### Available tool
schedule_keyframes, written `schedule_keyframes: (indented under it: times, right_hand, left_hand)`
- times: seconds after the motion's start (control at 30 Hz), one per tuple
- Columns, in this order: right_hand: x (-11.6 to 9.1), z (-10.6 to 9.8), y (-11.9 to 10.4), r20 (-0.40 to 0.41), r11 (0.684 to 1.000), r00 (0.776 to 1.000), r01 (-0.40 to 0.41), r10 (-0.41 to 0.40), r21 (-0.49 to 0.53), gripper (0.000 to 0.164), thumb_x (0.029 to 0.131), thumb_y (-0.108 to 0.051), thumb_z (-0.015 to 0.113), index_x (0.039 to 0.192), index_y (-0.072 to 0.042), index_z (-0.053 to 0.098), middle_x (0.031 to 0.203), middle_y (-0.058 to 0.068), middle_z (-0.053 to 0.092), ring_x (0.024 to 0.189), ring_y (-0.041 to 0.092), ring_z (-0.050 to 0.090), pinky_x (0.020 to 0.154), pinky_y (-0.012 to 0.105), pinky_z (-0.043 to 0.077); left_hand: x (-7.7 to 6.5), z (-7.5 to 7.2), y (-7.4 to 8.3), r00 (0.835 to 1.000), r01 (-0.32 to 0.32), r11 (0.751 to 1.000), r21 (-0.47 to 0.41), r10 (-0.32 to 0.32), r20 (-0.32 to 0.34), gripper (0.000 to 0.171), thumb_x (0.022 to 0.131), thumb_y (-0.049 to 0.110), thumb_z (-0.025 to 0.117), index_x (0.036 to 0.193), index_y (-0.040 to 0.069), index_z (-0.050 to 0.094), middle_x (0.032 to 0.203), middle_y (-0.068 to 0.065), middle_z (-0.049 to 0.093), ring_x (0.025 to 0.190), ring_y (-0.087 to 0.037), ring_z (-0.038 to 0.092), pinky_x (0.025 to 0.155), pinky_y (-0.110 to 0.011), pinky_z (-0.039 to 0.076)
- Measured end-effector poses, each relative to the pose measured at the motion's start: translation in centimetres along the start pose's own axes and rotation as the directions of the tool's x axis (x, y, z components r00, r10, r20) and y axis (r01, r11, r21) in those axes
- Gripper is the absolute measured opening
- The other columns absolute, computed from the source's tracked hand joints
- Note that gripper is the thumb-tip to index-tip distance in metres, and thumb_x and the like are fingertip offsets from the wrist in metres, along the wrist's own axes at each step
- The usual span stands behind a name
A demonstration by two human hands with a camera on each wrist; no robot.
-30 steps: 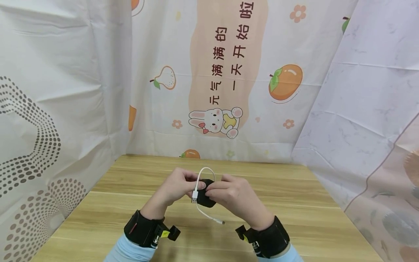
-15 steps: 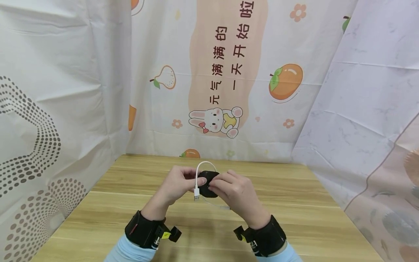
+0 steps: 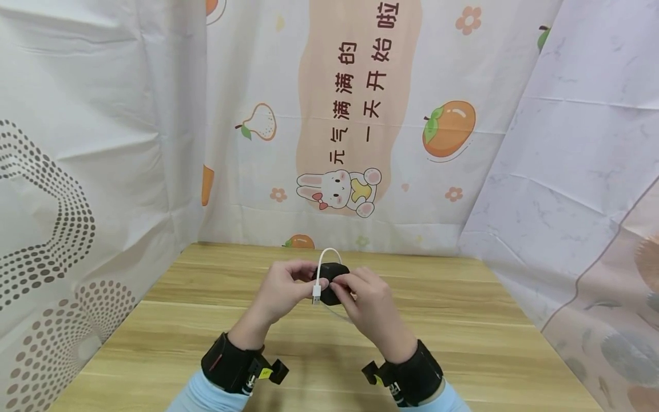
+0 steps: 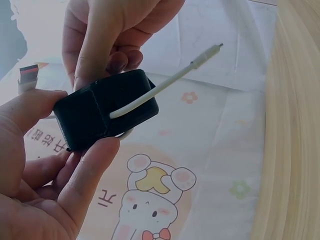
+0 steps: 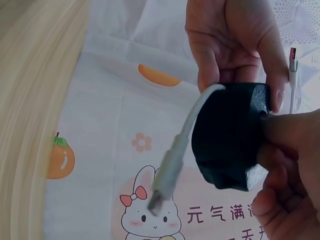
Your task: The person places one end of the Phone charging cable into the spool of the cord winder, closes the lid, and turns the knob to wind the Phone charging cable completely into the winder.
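Above the table, both hands work on a small black cable winder (image 3: 332, 270) with a white USB cable (image 3: 320, 263) coming out of it. My left hand (image 3: 280, 288) grips its edge, thumb in front and fingers behind. With thumb and fingertips, my right hand (image 3: 372, 298) pinches at the middle of its face, hiding that spot. The cable arches over the top, and its USB-A plug (image 3: 316, 292) hangs by the left thumb. From a slot in the winder's wall, the other end sticks out with a slim small plug (image 4: 204, 56), hidden behind the right hand in the head view.
Below the hands spreads a wooden table (image 3: 216, 320). A printed white curtain (image 3: 247, 189) with a rabbit and fruit hangs at its back edge, with more hangings at left and right. Each wrist wears a black camera band (image 3: 231, 363).
The hands and winder have risen a little and shifted slightly right. The cable's slim plug, which hung below the winder in the head view, has swung right and gone behind the right hand.
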State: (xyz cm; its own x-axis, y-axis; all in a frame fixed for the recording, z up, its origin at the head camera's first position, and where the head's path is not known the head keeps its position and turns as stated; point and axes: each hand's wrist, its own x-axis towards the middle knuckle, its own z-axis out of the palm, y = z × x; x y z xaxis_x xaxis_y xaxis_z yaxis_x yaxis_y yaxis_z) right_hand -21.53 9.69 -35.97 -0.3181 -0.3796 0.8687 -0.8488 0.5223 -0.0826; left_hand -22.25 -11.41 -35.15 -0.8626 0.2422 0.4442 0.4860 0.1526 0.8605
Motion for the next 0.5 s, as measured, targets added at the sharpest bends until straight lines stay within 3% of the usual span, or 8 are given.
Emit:
schedule_keyframes:
  times: [0.27,0.4,0.5]
  right_hand:
    - [-0.2,0.3,-0.3,-0.020,0.984,0.984,-0.174,0.175,0.030,0.008,0.086,-0.003,0.081,0.086,-0.007,0.074,0.072,-0.006,0.059,0.062,0.004,0.049,0.054,0.019,0.044]
    - [0.0,0.2,-0.5,-0.027,0.963,0.964,-0.264,0.266,0.062,0.008,0.087,-0.002,0.080,0.083,-0.007,0.074,0.067,-0.008,0.058,0.056,0.002,0.048,0.050,0.017,0.043]
    - [0.2,0.1,-0.7,-0.016,0.930,0.935,-0.349,0.353,0.113,0.010,0.088,-0.002,0.078,0.081,-0.008,0.074,0.065,-0.009,0.059,0.053,0.001,0.049,0.047,0.018,0.044]
  left_hand:
    - [0.0,0.7,-0.2,0.994,-0.089,0.992,0.087,0.094,-0.054,0.026,0.083,0.015,0.087,0.107,0.008,0.079,0.087,0.001,0.071,0.080,-0.019,0.067,0.067,-0.037,0.056]
    - [0.0,1.0,-0.2,0.988,-0.122,0.987,0.107,0.131,-0.082,0.026,0.083,0.014,0.087,0.106,0.007,0.079,0.088,0.002,0.070,0.079,-0.017,0.066,0.071,-0.044,0.056]
    - [-0.1,1.2,-0.2,0.982,-0.149,0.980,0.128,0.162,-0.094,0.027,0.082,0.015,0.088,0.106,0.007,0.079,0.087,0.003,0.069,0.079,-0.016,0.066,0.072,-0.047,0.056]
